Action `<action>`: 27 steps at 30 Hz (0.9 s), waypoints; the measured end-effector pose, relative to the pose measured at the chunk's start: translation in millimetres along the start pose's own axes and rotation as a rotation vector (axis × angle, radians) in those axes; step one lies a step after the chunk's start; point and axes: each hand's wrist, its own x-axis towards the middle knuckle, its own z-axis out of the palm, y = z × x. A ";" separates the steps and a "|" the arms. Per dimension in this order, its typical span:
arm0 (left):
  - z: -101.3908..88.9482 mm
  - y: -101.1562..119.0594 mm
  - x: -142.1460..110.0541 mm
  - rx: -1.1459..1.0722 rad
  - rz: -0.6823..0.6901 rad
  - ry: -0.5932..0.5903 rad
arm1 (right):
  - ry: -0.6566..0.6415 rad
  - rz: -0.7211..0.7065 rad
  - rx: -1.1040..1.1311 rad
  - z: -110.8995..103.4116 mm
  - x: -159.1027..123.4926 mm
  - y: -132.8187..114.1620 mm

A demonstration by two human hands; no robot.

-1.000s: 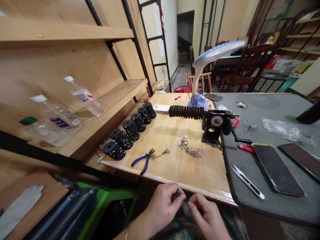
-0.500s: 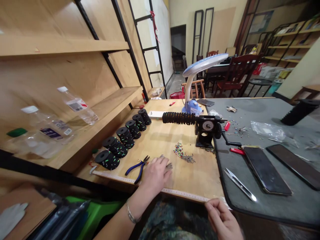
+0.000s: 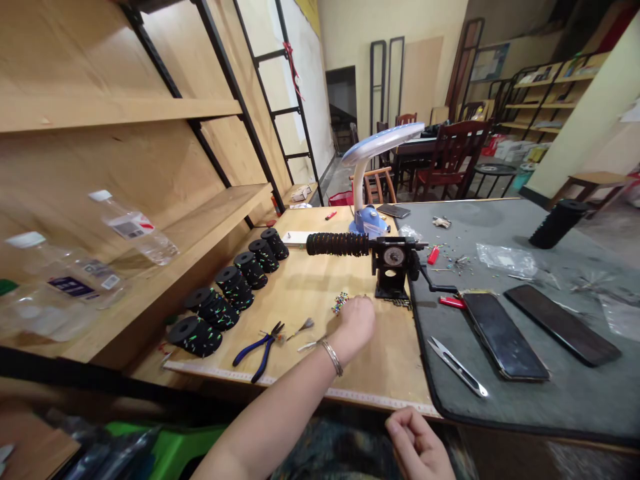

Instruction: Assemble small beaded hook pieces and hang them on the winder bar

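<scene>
- The left hand [image 3: 356, 321] reaches across the wooden table [image 3: 395, 367], palm down, with its fingertips hidden from this view. They are at the near edge of the heap of coloured pins [image 3: 340, 303] or just over it. I cannot tell whether this hand holds anything.
- A metal bracelet [image 3: 331, 357] circles the left wrist.
- The right hand [image 3: 417, 443] sits off the table, just past its near edge, with the fingers curled inward and close together. I cannot tell whether it holds anything small.
- The heap of coloured pins lies mid-table, just to the near side of the hand-crank winder [image 3: 393, 263], whose black ribbed rod [image 3: 337, 244] points left.
- Blue-handled pliers [image 3: 255, 350] lie left of the left hand, beside a small tuft of wire [image 3: 303, 328].
- A row of black spools [image 3: 233, 288] runs along the table's left side.
- A tape measure [image 3: 300, 385] runs along the near edge.
- On the grey mat [image 3: 575, 393] to the right lie thread snips [image 3: 457, 367], two phones [image 3: 505, 337] [image 3: 563, 325], a red lighter [image 3: 450, 302] and a plastic bag [image 3: 505, 259].
- A desk lamp [image 3: 367, 220] stands at the table's far edge.
</scene>
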 end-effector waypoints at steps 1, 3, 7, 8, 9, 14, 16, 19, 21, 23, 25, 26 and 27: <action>3.2 0.0 5.5 -0.003 -0.014 -0.019 | 0.007 -0.010 0.003 0.5 -0.3 0.2; 7.9 -1.5 12.8 -0.021 -0.019 -0.045 | 0.040 -0.037 0.007 1.8 -0.8 0.4; 8.2 -4.9 12.0 -0.115 0.061 -0.023 | 0.051 -0.043 -0.006 1.0 0.0 1.7; 6.0 -5.8 8.4 -0.148 0.094 -0.003 | 0.036 -0.034 -0.011 -0.3 0.4 2.6; 3.1 -7.1 3.2 -0.185 0.129 0.021 | 0.024 -0.026 -0.015 -2.0 0.7 3.6; -11.6 -23.7 -46.3 -0.409 0.264 0.079 | 0.043 -0.037 -0.016 -7.2 -1.9 7.0; -10.5 -34.5 -74.7 -0.688 0.249 -0.001 | 0.047 -0.051 -0.018 -4.8 -4.2 5.3; 2.5 -49.8 -117.3 -1.136 0.076 -0.185 | 0.019 -0.081 -0.041 3.5 -6.4 1.8; 16.2 -57.9 -140.5 -1.263 -0.023 -0.200 | -0.026 -0.098 -0.080 10.5 -6.5 2.5; 30.3 -64.5 -158.0 -1.346 -0.100 -0.173 | -0.090 -0.094 -0.113 17.4 -6.1 7.4; 42.1 -69.6 -170.4 -1.396 -0.135 -0.136 | -0.157 -0.070 -0.129 23.3 -6.2 15.2; 46.7 -71.7 -175.2 -1.410 -0.145 -0.121 | -0.191 -0.060 -0.137 25.8 -6.7 19.2; 50.3 -73.5 -179.1 -1.416 -0.155 -0.108 | -0.218 -0.051 -0.148 27.9 -7.5 22.8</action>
